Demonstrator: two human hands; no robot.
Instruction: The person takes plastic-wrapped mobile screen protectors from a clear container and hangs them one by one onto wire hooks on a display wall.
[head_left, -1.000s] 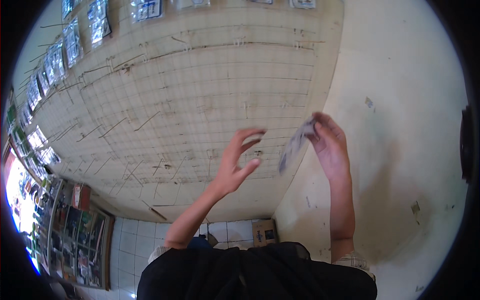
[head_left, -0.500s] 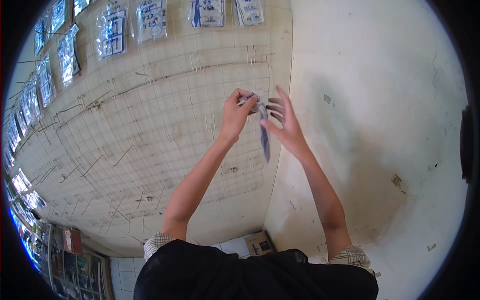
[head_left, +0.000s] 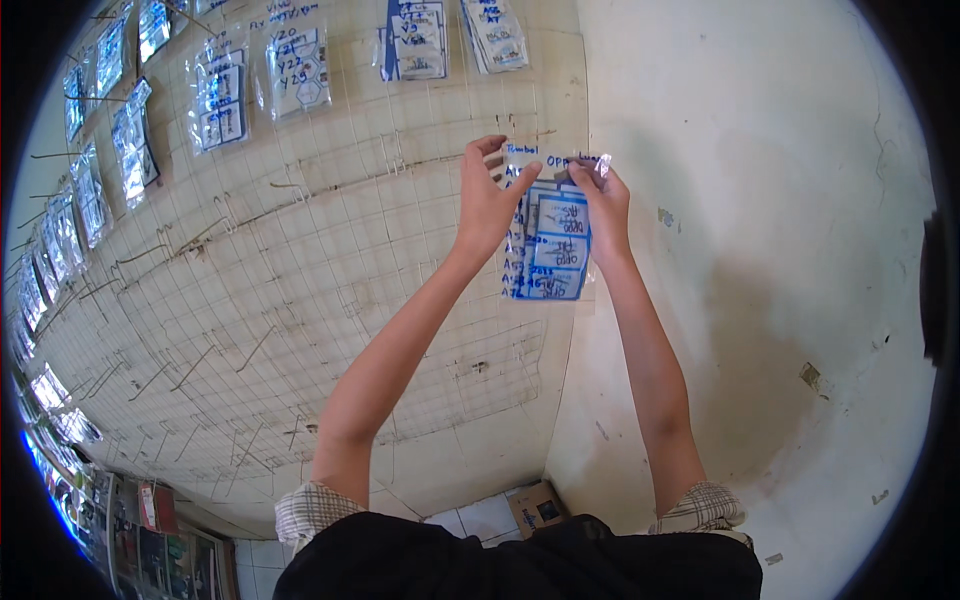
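A clear plastic bag [head_left: 547,240] with blue handwriting holds blue-and-white printed cards or packets and hangs upright in front of the wire grid. My right hand [head_left: 611,208] pinches its upper right part between thumb and fingers. At the bag's upper left edge is my left hand [head_left: 487,205], its thumb lying across the front of the plastic and its fingers spread apart from the thumb. The left hand does not appear to grip the bag.
A wire grid [head_left: 330,250] with many bare hooks covers the wall ahead. Similar filled bags [head_left: 298,75] hang along its top and left. A plain wall [head_left: 720,180] stands close on the right. Below are a cardboard box [head_left: 537,506] and a glass-sided cabinet [head_left: 165,560].
The bag was edge-on, held by my left hand, with my right hand open beside it. It now faces me, pinched by the right hand, and the left fingers have spread.
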